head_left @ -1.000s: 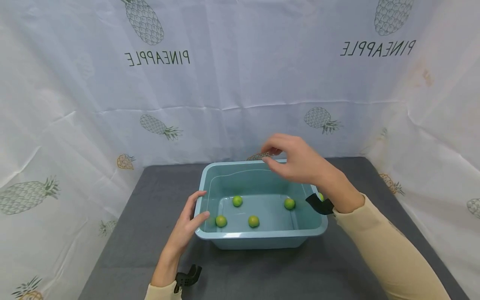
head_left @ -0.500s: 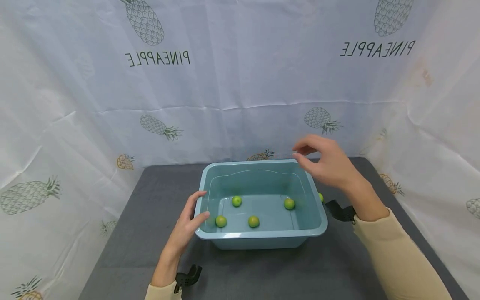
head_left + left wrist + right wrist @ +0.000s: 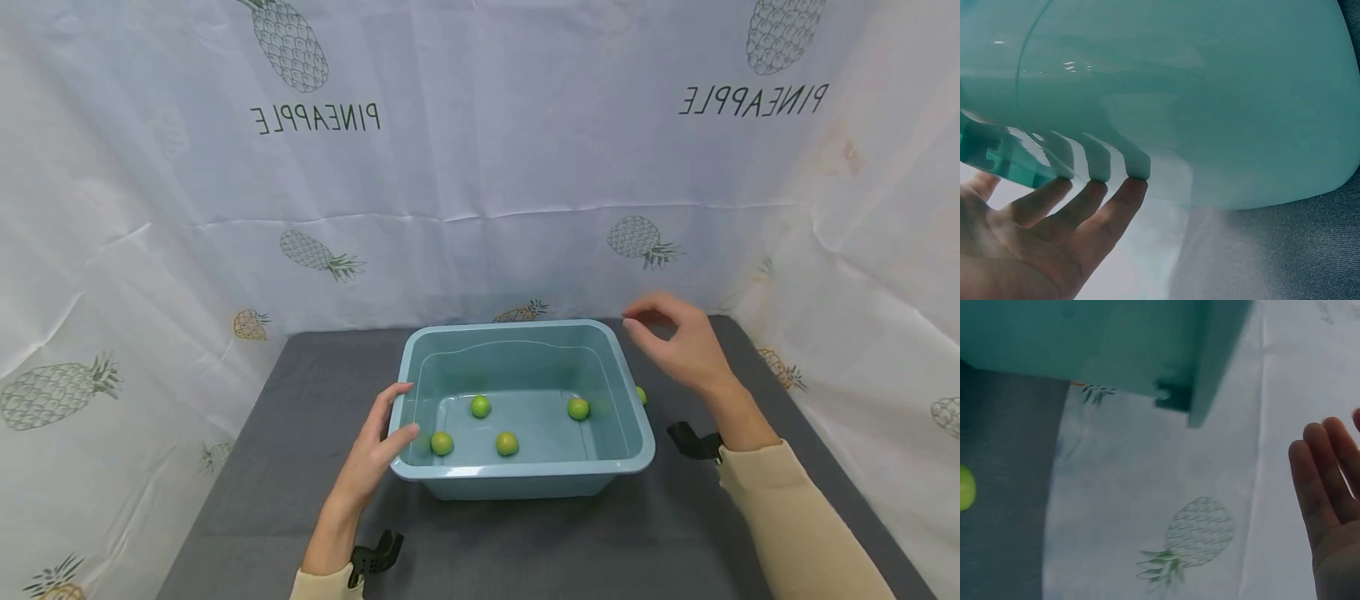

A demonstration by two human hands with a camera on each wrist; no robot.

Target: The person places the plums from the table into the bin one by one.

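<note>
A light blue plastic basin stands on the grey table with several green limes on its floor, among them one at the front middle and one at the right. At the basin's left rim my left hand holds on, thumb and index finger over the edge. In the left wrist view its other fingertips touch the outer wall. My right hand hovers beyond the basin's right rear corner, fingers loosely bent and holding nothing. Another lime is outside the right wall, mostly hidden by it.
The dark grey tabletop reaches around the basin. White cloth printed with pineapples hangs behind and at both sides, close to the table's back edge.
My right hand has moved from above the basin's back rim to the right and slightly lower, past its corner. The back left lime has shifted slightly rightward. My left hand stays put.
</note>
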